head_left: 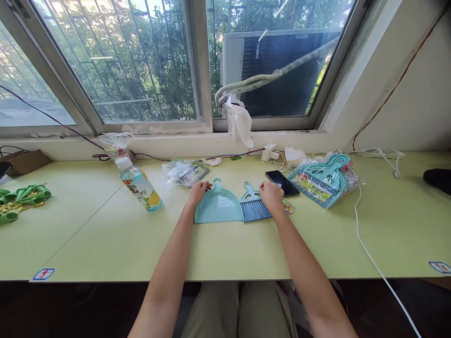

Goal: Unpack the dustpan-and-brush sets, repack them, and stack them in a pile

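A light blue dustpan lies flat on the table, its ringed handle pointing at the window. My left hand is at its upper left rim with the fingers curled in; whether they grip the rim cannot be made out. Just right of the dustpan lies a small blue hand brush, bristles toward me. Beside the brush's right end, my right hand is closed like a fist, and what is under its fingers is hidden. A colourful card shows next to that wrist, and a dark phone lies behind the hand.
Bagged dustpan sets lie at the right. A drink bottle stands at the left, near crumpled clear packaging. Green tube-like pieces are far left. A white cable runs over the table's front edge. The window is behind.
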`<state>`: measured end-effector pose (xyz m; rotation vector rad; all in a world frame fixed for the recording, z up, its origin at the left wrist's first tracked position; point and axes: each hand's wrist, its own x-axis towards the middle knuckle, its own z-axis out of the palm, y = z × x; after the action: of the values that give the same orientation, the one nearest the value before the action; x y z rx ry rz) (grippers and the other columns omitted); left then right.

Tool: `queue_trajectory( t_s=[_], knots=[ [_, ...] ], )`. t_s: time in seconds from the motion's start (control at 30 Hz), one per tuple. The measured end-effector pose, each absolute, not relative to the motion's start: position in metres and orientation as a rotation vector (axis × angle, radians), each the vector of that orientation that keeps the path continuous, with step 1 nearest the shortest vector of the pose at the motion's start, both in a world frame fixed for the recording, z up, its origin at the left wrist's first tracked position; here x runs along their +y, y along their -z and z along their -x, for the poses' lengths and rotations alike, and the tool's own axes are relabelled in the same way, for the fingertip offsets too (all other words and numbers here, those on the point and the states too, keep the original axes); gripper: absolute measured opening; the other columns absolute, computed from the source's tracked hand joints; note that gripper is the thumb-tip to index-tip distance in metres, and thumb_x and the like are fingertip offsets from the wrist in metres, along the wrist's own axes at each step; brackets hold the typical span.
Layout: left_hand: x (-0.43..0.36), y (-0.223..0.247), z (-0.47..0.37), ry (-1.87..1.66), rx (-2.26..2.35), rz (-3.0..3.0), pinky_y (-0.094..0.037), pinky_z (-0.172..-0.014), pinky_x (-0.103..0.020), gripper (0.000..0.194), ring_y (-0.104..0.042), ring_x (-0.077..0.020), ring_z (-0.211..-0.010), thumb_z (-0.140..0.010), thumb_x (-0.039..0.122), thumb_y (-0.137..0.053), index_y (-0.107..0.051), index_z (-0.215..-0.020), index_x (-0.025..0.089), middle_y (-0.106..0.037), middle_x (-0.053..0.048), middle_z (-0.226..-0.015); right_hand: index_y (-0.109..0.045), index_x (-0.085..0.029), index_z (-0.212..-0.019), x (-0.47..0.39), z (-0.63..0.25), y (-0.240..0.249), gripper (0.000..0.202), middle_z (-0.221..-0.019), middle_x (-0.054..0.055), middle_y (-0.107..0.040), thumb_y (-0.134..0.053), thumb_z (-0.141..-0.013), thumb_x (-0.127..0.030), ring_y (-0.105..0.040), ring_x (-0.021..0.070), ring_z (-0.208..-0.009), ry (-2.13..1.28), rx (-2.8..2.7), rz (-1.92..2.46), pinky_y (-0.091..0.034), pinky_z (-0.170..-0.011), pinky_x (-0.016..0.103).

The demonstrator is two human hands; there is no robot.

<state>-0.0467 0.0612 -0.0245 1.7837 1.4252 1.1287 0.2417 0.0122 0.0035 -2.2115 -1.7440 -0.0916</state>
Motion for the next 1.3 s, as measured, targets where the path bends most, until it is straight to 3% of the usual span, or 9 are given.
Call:
queue_trajectory(
  t_s=[1.07,1.3],
  knots=[
    [0.058,0.02,0.047,-1.18,1.426,-1.816,-0.048,-0.063,-0.028,0.05,-0.061,-0.0164,-0.066,-0.086,0.05,-0.039,-0.072,-0.084,0.013,-0.069,-0.009,-0.075,-0.069,-0.021,-0.092,0.015,-0.247,-0.001,0.024,-0.098,0.009,-0.068,-0.045,-0.089,-0.026,-0.057,0.0215,-0.096,0.12,-1.723,2.122,-0.042,-0.071,0.027],
    [0.052,0.017,0.047,-1.041,1.536,-2.06,-0.044,-0.067,-0.029,0.035,-0.061,-0.0181,-0.071,-0.08,0.045,-0.051,-0.072,-0.088,0.018,-0.071,-0.006,-0.08,-0.071,-0.022,-0.093,0.02,-0.251,0.009,0.021,-0.104,0.008,-0.067,-0.053,-0.086,-0.031,-0.054,0.021,-0.103,0.042,-1.924,2.101,-0.041,-0.078,0.026]
  ],
)
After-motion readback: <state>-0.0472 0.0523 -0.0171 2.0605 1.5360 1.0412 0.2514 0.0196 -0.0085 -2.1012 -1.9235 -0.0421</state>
